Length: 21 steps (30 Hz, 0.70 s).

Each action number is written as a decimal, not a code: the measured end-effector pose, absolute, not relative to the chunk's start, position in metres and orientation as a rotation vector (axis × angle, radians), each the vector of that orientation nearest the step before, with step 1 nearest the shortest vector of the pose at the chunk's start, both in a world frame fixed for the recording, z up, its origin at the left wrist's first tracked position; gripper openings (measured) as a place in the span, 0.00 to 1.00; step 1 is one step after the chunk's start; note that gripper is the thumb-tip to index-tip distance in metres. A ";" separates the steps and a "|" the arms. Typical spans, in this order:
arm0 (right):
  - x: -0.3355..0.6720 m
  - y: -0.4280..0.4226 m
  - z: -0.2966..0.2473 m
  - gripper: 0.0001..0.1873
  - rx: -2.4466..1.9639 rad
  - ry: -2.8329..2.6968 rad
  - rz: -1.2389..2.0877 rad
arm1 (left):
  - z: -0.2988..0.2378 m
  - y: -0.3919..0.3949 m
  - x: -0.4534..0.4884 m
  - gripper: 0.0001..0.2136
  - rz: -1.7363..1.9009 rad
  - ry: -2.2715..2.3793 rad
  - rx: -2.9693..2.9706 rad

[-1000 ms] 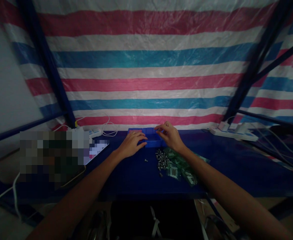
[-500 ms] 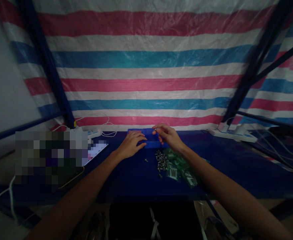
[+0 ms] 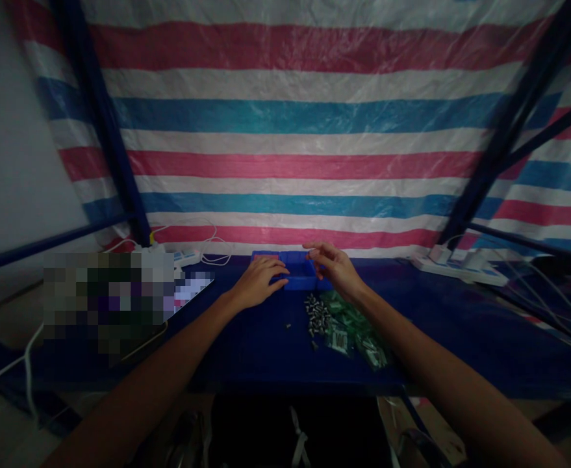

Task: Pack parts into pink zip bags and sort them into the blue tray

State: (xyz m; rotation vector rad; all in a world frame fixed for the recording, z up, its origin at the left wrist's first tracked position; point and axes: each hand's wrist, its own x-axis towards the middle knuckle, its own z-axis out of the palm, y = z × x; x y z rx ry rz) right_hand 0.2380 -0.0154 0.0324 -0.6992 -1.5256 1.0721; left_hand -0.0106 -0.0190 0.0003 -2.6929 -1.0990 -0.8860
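Desk: Where's the blue box (image 3: 299, 284)?
Photog.: Ctr. frame, at the far side of the dark blue table (image 3: 246, 354), just in front of a striped tarp (image 3: 285, 117) in red, white & blue. A red part (image 3: 266, 257) shows at the box's L. end, partly covered by fingers.
Desk: Left hand (image 3: 262, 281)?
Photog.: Open, palm down, fingers loosely spread over the box's L. part, thumb apart & by the front wall.
Desk: And the right hand (image 3: 331, 265)?
Photog.: Raised over the box's R. end, fingers bent, thumb nr. the forefinger. Can't tell if anything's btwn the fingertips; too small & dim.
Desk: What's on the table nr. the hands?
Photog.: A heap of metal screws (image 3: 317, 315) in front of the box, w/ green-tinted plastic pkts. (image 3: 346, 312) touching it on the R., partly under the R. forearm. One lone screw (image 3: 288, 325) lies apart, L. of the heap.
Desk: Edges of frame?
Photog.: Far L., a phone (image 3: 197, 289) w/ lit screen, partly pixelated, & a white power strip (image 3: 186, 259) behind it. Far R., a 2nd strip (image 3: 460, 269) w/ plugs in. Blue metal posts rise both sides, e.g. the L. post (image 3: 101, 123).
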 end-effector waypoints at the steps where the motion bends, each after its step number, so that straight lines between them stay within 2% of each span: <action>1: 0.238 -0.014 0.031 0.17 -0.717 -1.562 1.003 | 0.000 -0.019 -0.011 0.13 -0.887 -1.097 -2.691; 8: 0.240 -0.008 0.027 0.14 -0.754 -1.717 0.739 | -0.001 -0.018 -0.010 0.13 -0.878 -1.112 -2.694; 21: 0.240 -0.009 0.028 0.21 -0.726 -1.713 0.881 | 0.003 -0.021 -0.010 0.13 -0.852 -1.100 -2.703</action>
